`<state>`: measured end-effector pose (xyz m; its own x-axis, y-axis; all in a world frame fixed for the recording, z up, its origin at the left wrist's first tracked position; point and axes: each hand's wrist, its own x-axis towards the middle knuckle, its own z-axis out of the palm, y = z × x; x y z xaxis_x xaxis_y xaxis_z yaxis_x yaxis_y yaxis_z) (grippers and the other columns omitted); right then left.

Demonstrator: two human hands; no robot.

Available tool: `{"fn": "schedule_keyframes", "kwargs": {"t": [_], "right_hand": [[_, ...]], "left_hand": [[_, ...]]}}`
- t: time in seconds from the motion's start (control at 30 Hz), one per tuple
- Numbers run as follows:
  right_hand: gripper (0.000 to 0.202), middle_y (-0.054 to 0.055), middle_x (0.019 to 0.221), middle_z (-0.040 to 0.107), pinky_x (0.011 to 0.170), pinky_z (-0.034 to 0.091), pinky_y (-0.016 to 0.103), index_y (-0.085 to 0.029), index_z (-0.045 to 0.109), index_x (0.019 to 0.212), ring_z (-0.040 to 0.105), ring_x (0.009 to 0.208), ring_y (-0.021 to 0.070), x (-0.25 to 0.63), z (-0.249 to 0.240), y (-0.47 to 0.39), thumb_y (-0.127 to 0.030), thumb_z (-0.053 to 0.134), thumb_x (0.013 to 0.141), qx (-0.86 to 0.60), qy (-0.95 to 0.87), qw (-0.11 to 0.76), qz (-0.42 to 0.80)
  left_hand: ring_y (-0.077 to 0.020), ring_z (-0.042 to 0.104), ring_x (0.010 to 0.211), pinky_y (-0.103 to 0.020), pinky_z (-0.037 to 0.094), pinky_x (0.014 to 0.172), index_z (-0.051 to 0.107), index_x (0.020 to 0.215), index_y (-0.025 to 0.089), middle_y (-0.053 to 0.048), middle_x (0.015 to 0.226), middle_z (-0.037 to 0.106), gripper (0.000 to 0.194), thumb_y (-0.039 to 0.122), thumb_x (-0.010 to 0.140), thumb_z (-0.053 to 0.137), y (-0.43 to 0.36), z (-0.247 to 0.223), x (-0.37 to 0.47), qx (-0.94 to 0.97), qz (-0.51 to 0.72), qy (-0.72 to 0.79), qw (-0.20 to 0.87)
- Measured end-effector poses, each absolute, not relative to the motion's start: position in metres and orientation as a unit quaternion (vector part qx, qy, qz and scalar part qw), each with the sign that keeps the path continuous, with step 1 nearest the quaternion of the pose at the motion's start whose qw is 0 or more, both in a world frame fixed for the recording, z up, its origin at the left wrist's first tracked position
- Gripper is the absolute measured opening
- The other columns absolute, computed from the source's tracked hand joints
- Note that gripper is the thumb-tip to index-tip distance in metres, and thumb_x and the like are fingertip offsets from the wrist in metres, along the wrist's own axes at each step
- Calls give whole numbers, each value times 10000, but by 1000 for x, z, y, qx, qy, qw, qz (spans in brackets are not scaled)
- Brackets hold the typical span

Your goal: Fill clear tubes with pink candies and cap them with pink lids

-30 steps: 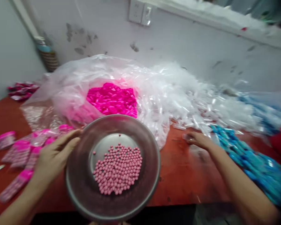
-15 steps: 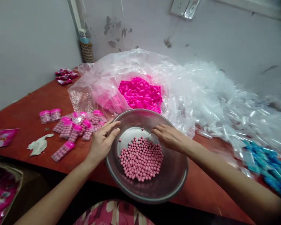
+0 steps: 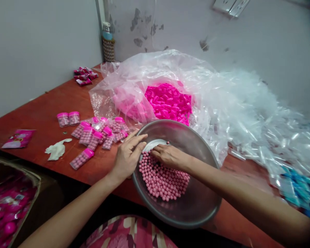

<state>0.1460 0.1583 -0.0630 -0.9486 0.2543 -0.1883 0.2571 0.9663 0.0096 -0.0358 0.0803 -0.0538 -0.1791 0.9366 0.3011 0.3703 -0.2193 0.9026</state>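
A grey metal bowl (image 3: 212, 196) stands tilted at the table's front edge. Many small pink balls (image 3: 165, 186) lie in its bottom. My left hand (image 3: 129, 155) rests against the bowl's left rim, fingers stretched over the edge and thumb apart. Inside the bowl, my right hand (image 3: 167, 156) reaches down to the upper part of the balls with bunched fingers. Its fingertips are partly hidden, so what they pinch does not show. Left of the bowl lie several clear jars (image 3: 86, 136) with pink lids, filled with the same balls.
Behind the bowl, bright pink caps (image 3: 167, 101) spill from a large clear plastic bag (image 3: 175, 63). Clear plastic pieces (image 3: 250, 113) are heaped at right, beside blue pieces (image 3: 299, 189). A pink packet (image 3: 19, 138) and a white scrap (image 3: 57, 149) lie at left. A box (image 3: 37, 186) holds pink packets.
My right hand has moved left and down, from the bowl's upper right onto the balls. My left hand stays at the rim. The whole view has shifted, with things appearing further right.
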Motion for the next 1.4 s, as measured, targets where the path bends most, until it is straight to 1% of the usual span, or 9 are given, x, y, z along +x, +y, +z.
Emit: {"fn": "schedule_keyframes", "kwargs": {"t": [0.2,0.47,0.57,0.7,0.87,0.97,1.1,1.23,1.4], "right_hand": [[156,97,897,587,722,458,298,-94,530,974,549,791,166,124,-68,145,-157,498,834,128,978,28,-160],[350,28,972,585,805,479,282,-174,527,1060,577,879,133,152,-33,137,-196,647,733,278,683,-144,-660],[371,15,946,595,814,485,293,-194,542,1044,589,861,130,162,-20,125,-187,694,706,297,578,-214,-730],[244,2,852,614,762,510,312,-193,551,962,610,788,131,174,-17,114,-236,665,750,312,556,-264,-724],[314,33,907,633,674,509,263,-209,503,1074,629,759,139,197,-11,117,-262,622,788,357,723,-286,-518],[291,56,971,639,709,489,247,-206,529,1112,627,812,141,207,0,122,-231,574,825,310,836,-259,-373],[175,47,869,674,693,469,204,-172,586,1011,628,770,123,211,5,125,-207,555,843,240,902,-240,-266],[67,21,744,669,601,448,177,-169,602,856,612,648,101,210,-1,122,-221,596,814,272,889,-274,-245],[199,-16,590,597,471,387,170,-158,602,802,529,504,82,218,-2,125,-355,626,782,351,812,-268,-381]], "left_hand": [[-205,440,1220,-352,343,1044,622,1091,169,-45,1157,619,270,236,871,480,79,-56,-37,592,509,568,260],[-207,492,1162,-364,375,1011,579,1144,141,-79,1154,616,298,203,865,496,76,-37,-33,665,504,530,147],[-189,590,1006,-295,447,905,598,1119,146,-74,1096,644,298,217,832,559,75,-20,-21,676,480,507,235],[-165,607,930,-245,446,848,642,1054,217,-8,969,677,238,200,840,539,77,-9,-5,652,441,460,410],[-174,612,811,-233,468,725,659,1018,157,-38,900,673,242,241,825,540,84,-17,5,592,429,419,538],[-183,603,816,-243,464,736,661,1001,138,-43,883,665,249,248,815,539,88,-20,5,597,403,398,568],[-191,592,833,-245,450,754,676,939,144,-33,863,660,215,242,810,535,88,-16,6,629,376,401,550],[-202,596,807,-258,465,734,692,863,141,-43,849,670,223,301,804,549,88,-15,6,622,378,424,540],[-213,605,860,-275,493,759,678,967,153,-58,924,675,278,331,767,605,91,-19,4,524,427,461,575]]}}
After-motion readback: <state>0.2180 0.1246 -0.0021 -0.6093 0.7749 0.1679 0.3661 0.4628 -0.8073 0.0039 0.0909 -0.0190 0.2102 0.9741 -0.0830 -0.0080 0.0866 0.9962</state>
